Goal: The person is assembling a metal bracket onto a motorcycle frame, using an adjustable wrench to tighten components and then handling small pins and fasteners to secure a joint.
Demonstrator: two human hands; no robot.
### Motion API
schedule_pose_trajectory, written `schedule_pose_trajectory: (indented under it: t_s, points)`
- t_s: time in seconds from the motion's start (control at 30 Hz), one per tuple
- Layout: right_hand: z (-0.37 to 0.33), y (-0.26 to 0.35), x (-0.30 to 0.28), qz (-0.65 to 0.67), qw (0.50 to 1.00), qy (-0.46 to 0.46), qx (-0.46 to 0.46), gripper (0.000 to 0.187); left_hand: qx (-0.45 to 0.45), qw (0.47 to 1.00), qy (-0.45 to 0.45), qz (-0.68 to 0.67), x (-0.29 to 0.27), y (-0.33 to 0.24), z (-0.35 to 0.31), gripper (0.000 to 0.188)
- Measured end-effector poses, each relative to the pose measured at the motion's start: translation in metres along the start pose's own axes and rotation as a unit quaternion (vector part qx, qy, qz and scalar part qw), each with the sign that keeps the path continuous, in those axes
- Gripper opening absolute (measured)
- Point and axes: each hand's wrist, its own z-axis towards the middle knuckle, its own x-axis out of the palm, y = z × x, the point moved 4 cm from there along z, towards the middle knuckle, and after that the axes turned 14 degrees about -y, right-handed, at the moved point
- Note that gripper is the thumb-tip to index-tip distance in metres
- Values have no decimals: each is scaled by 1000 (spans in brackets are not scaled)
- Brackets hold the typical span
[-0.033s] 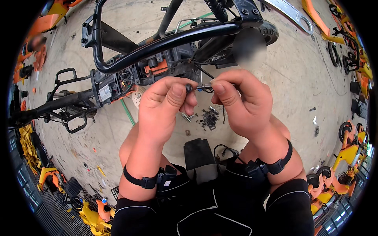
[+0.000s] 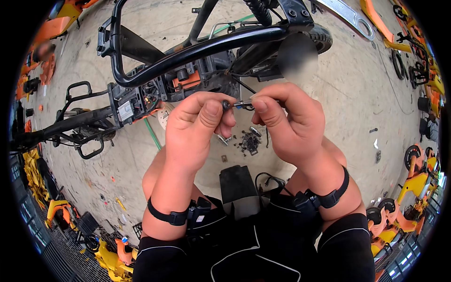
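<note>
Both hands meet in front of me at the middle of the view. My left hand [image 2: 190, 129] pinches a small dark bolt [image 2: 226, 105] between thumb and forefinger, its round head facing me. In the thumb and forefinger of my right hand [image 2: 291, 122] is a thin metal bit [image 2: 244, 103], lying level and pointing at the bolt. Whether the bit touches the bolt is hard to make out. Below the hands, a pile of small dark screws [image 2: 250, 143] lies on the floor, with short metal sockets [image 2: 222, 139] beside it.
A stripped black scooter frame [image 2: 197, 49] stretches across the far side, close beyond my hands. A large wrench-like metal bar [image 2: 345, 16] appears at the far right. Orange and yellow scooter parts [image 2: 413, 188] line both edges. A black padded object [image 2: 236, 183] is between my legs.
</note>
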Motion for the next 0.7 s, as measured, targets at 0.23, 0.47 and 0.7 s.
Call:
schedule_pose_trajectory:
  t_s: [0.23,0.47,0.7]
  points:
    - [0,7,2,-26,998,38,-51,12,9,1000,6,-19,2,0,-2,29]
    - [-7,6,6,11,1000,21,11,13,43,998,-30,26,0,-2,-4,23]
    - [-14,-7,15,127,977,-53,162,16,36,993,-66,96,1,-4,-4,26]
